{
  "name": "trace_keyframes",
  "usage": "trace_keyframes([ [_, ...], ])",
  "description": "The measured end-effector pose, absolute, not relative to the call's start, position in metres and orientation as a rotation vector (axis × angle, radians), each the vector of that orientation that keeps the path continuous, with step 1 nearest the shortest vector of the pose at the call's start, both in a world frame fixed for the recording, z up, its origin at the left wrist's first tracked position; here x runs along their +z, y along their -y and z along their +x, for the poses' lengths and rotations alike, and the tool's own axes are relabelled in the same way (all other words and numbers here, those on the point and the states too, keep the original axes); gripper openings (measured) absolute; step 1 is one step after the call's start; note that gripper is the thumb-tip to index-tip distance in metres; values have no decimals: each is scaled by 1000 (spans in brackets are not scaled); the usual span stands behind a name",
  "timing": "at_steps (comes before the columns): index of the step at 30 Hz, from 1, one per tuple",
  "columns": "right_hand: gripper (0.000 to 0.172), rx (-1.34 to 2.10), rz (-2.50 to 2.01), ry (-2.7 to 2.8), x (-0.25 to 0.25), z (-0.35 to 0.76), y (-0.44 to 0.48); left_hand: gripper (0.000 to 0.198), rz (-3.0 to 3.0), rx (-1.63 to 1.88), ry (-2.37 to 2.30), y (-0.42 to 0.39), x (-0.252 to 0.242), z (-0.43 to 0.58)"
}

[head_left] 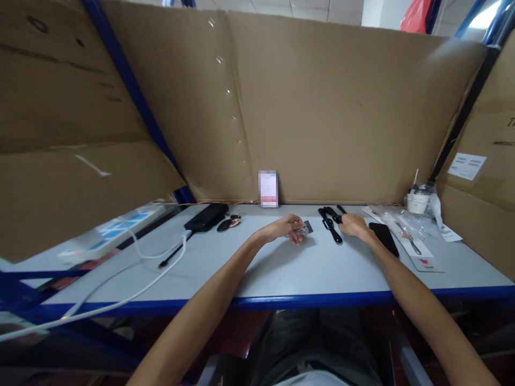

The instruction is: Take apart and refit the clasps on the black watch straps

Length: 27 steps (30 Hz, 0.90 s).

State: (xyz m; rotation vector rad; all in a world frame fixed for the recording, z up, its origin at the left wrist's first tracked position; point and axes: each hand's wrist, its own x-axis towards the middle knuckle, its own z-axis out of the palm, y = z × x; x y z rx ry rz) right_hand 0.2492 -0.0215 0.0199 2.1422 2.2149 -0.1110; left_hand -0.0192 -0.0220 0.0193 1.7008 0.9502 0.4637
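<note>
My left hand (293,228) is over the middle of the grey table, fingers curled in a pinch around a small shiny, clear-looking piece (304,231). A dark flat square (309,226) shows just beyond those fingertips; whether it is held or lies on the table I cannot tell. To the right, my right hand (354,225) is closed, its fingertips at a black curved tool (333,214). Its fingers are partly hidden. Beside it lies a black peeler-like tool (332,228) with a glossy handle. Another thin black end (341,209) sticks out behind the right hand.
A phone with a lit, blurred screen (268,189) leans against the cardboard wall (322,107). At left are a black box (206,217), dark oval items (228,223), white cables and a power strip (116,230). At right are a black phone (383,239), a packaged utensil (414,246) and a white cup (418,201).
</note>
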Motion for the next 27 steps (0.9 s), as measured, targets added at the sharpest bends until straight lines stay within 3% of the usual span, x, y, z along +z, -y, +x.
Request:
trace_keyframes([
  [27, 35, -112, 2123, -2219, 20, 248, 23, 28, 1734, 550, -1091, 9, 5, -16],
])
